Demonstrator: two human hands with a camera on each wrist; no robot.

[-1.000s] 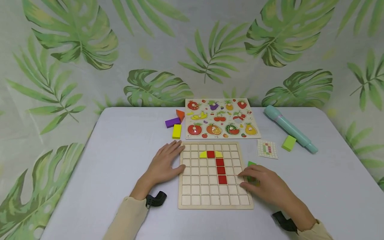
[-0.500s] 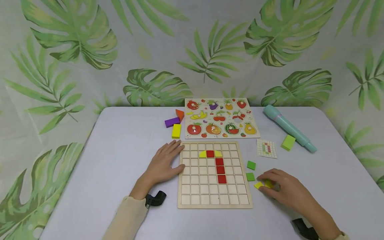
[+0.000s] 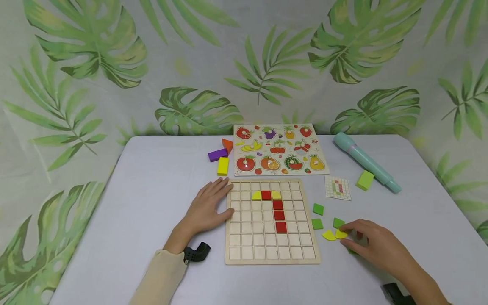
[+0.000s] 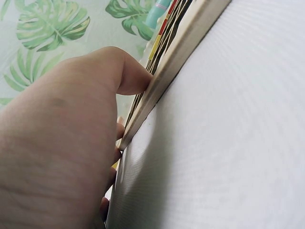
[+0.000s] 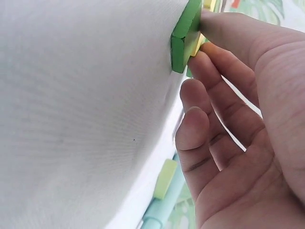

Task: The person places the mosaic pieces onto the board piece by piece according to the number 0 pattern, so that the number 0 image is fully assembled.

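My left hand [image 3: 203, 208] lies at the left edge of a wooden grid board [image 3: 248, 240], fingers spread, fingertips and thumb on its rim. In the left wrist view the thumb presses the board's side [image 4: 162, 74]. On the grid sit several red square tiles [image 3: 279, 215] and two yellow tiles [image 3: 256, 195]. To the right of the board, my right hand [image 3: 375, 245] pinches a yellow rounded tile [image 3: 340, 234] between thumb and finger. Another yellow tile [image 3: 328, 236] lies beside it. A green tile [image 5: 183, 43] near the thumb is partly hidden by the hand in the head view.
Several green tiles [image 3: 317, 223] lie right of the board. Behind them are a pattern card [image 3: 338, 188], a light green block [image 3: 365, 180] and a teal microphone-shaped stick [image 3: 367, 163]. A fruit puzzle [image 3: 282, 154] stands behind the board, with yellow [image 3: 223, 166], purple [image 3: 217, 155] and orange [image 3: 227, 146] blocks left of it.
My right hand has moved right from the board's edge to the yellow tiles, uncovering the green tiles. The left hand stays on the board.
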